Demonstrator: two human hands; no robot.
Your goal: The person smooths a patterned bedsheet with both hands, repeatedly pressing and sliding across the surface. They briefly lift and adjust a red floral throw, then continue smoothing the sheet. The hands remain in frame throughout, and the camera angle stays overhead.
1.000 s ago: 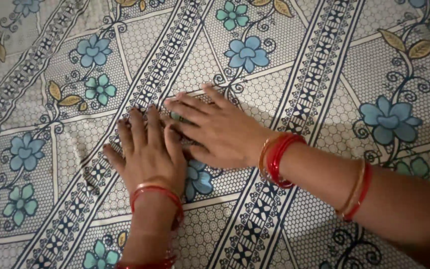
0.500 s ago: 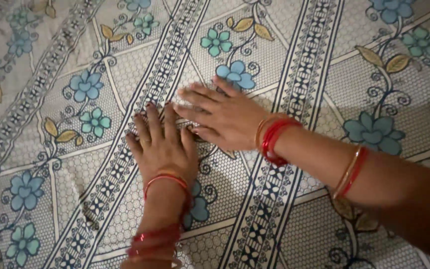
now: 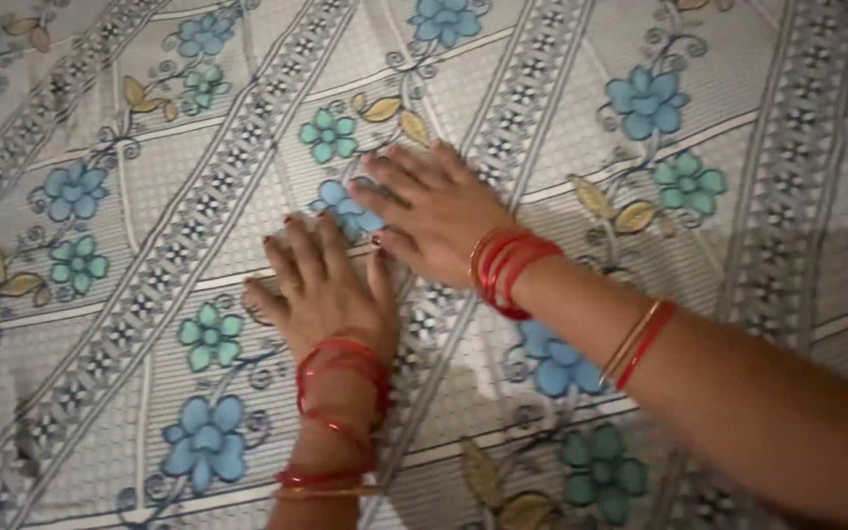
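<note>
Head view, looking down. Both hands lie palm-down on a white cotton sheet printed with blue and green flowers, yellow leaves and grey diagonal patterned bands (image 3: 179, 147). The sheet fills the whole frame; what lies beneath it cannot be told.

Left hand (image 3: 321, 290): flat, fingers spread slightly and pointing up-frame, thumb out to the left side. Grip is wide and holds nothing; the palm presses the cloth. Thin red bangles (image 3: 341, 368) ring the wrist, with more red and gold ones lower on the forearm near the bottom edge.

Right hand (image 3: 434, 211): flat, fingers pointing toward the upper left, fingertips resting on a blue printed flower (image 3: 338, 199). Grip likewise wide and holding nothing. A stack of red bangles (image 3: 507, 270) sits at the wrist; a red and gold pair (image 3: 638, 344) sits further up the forearm, which enters from the lower right.

The two hands lie just beside each other: the right hand's thumb side is near the left hand's fingertips, touching or nearly so; cannot tell which. The cloth around them looks smooth, with faint creases at the left edge.
</note>
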